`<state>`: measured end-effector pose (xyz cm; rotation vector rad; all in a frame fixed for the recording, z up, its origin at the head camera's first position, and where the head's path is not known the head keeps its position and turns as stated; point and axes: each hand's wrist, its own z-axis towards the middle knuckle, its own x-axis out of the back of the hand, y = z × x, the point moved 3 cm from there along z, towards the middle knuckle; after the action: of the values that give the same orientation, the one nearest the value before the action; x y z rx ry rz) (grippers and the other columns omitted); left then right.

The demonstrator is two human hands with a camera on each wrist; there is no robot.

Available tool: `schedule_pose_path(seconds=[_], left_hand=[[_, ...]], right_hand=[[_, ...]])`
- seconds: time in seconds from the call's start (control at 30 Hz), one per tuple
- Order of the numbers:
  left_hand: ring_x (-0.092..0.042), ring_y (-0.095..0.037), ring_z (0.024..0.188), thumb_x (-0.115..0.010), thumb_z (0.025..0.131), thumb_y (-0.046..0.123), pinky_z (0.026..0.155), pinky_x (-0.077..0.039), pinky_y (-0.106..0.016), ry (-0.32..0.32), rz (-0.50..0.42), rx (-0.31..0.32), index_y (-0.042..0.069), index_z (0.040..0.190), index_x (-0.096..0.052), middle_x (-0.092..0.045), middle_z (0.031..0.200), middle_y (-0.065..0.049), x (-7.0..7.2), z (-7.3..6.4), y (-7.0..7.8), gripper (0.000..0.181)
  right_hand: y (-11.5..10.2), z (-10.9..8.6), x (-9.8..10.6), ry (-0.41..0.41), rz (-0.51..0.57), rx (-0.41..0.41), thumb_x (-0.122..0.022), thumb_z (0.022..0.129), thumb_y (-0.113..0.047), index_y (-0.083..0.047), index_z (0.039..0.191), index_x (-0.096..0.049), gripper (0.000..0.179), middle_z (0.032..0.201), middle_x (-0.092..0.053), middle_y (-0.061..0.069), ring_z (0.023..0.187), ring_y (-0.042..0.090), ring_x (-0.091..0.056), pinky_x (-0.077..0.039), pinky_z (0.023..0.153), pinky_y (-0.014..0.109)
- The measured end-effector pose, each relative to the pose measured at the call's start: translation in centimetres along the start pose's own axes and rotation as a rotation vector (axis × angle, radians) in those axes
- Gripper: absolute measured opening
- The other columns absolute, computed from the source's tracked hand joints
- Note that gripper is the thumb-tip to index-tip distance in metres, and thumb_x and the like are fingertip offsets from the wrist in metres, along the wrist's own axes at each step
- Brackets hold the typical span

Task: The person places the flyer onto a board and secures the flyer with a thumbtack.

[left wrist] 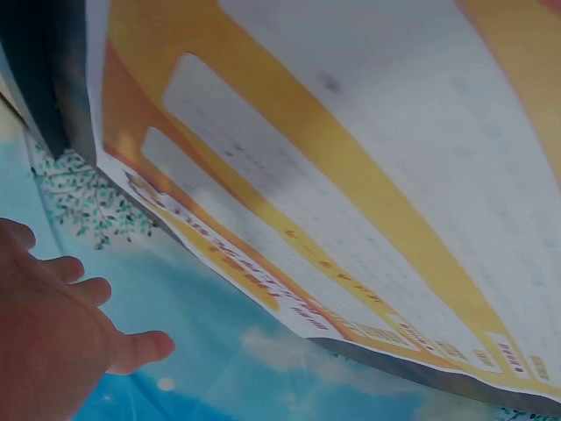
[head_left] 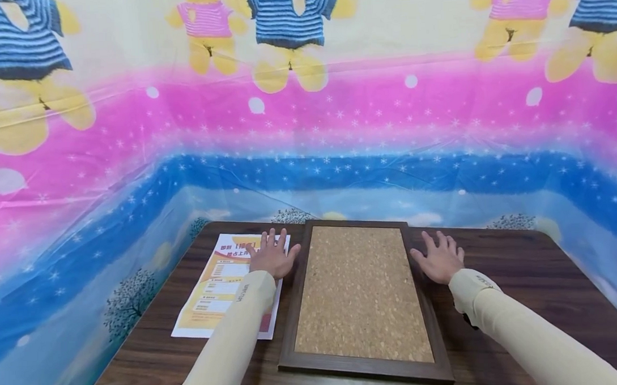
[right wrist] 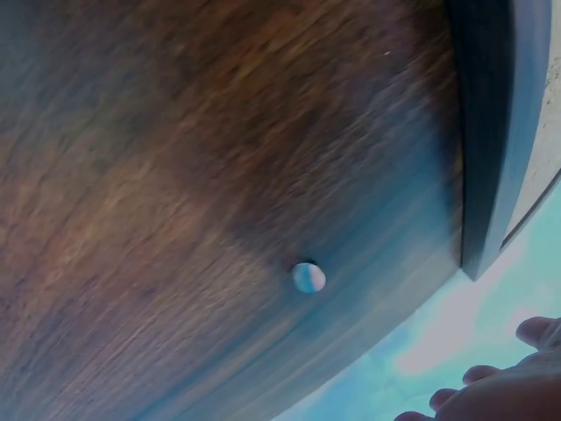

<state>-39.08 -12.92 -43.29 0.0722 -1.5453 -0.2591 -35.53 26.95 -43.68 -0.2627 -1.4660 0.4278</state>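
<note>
One cork board (head_left: 363,292) lies on the table (head_left: 536,275) between my hands, long sides running away from me and top end near the far edge. I take it to be set centrally so that either hand can get at it. Its dark wooden frame (head_left: 366,371) borders the cork all round and would give my fingers a firm edge.

Just to the left, one printed sheet (head_left: 222,286) lies face up, its headings at the far end; beside the board like this, I think, it leaves the cork uncovered.

My left hand (head_left: 274,257) is over the sheet's upper right part, fingers and thumb spread apart, clasping nothing. My right hand (head_left: 440,260) is just beyond the frame's right side, its fingers likewise apart and holding nothing. Whether either palm touches what is below, I can't tell.

On the wood by the right wrist is a small round thing (right wrist: 308,277), too blurred to name. Past the table hangs a printed cloth (head_left: 338,174), presumably there as a backdrop.
</note>
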Motion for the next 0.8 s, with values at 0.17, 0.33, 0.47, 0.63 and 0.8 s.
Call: schedule_pose_path(seconds=[0.17,0.33,0.47,0.63,0.8], left_hand=[[0.0,-0.033,0.141,-0.019,0.094,0.065,0.101,0.001,-0.067,0.01,-0.019,0.014,0.019,0.153,-0.009,-0.006,0.156,-0.013,-0.2,0.3,-0.8,0.075],[-0.002,-0.036,0.141,-0.023,0.095,0.062,0.1,0.0,-0.068,0.012,-0.06,0.031,0.016,0.153,-0.011,-0.007,0.156,-0.015,-0.4,0.2,-1.8,0.074],[-0.004,-0.039,0.14,-0.022,0.096,0.06,0.1,-0.002,-0.069,-0.006,-0.055,0.044,0.015,0.153,-0.009,-0.007,0.155,-0.018,-0.3,-0.1,-3.0,0.074],[-0.004,-0.041,0.139,-0.021,0.096,0.06,0.099,-0.002,-0.07,-0.013,-0.052,0.078,0.013,0.153,-0.008,-0.009,0.154,-0.021,0.0,-0.4,-4.7,0.075],[-0.007,-0.043,0.138,-0.024,0.096,0.061,0.098,-0.003,-0.071,-0.006,-0.044,0.105,0.008,0.152,-0.012,-0.012,0.153,-0.024,0.2,-0.5,-5.7,0.078]], right_hand=[[0.9,-0.2,0.3,-0.002,-0.004,0.008,-0.035,0.098,-0.053,0.002,0.149,-0.018,0.076,0.147,-0.004,0.036,0.13,0.057,-0.001,-0.001,0.096,0.07],[1.4,-0.6,0.8,0.001,0.0,0.034,-0.038,0.099,-0.046,0.005,0.146,-0.022,0.072,0.145,-0.008,0.038,0.13,0.057,-0.003,-0.004,0.098,0.069],[1.7,-1.0,1.0,0.003,0.011,0.064,-0.043,0.099,-0.039,0.007,0.144,-0.026,0.067,0.144,-0.012,0.039,0.13,0.057,-0.005,-0.007,0.098,0.068],[2.5,-1.3,1.2,0.007,-0.014,0.073,-0.05,0.097,-0.034,0.009,0.141,-0.031,0.065,0.142,-0.017,0.039,0.129,0.056,-0.012,-0.014,0.097,0.068],[3.4,-1.6,1.5,0.002,-0.029,0.104,-0.058,0.093,-0.03,0.009,0.136,-0.039,0.061,0.137,-0.026,0.038,0.124,0.054,-0.021,-0.022,0.095,0.066]])
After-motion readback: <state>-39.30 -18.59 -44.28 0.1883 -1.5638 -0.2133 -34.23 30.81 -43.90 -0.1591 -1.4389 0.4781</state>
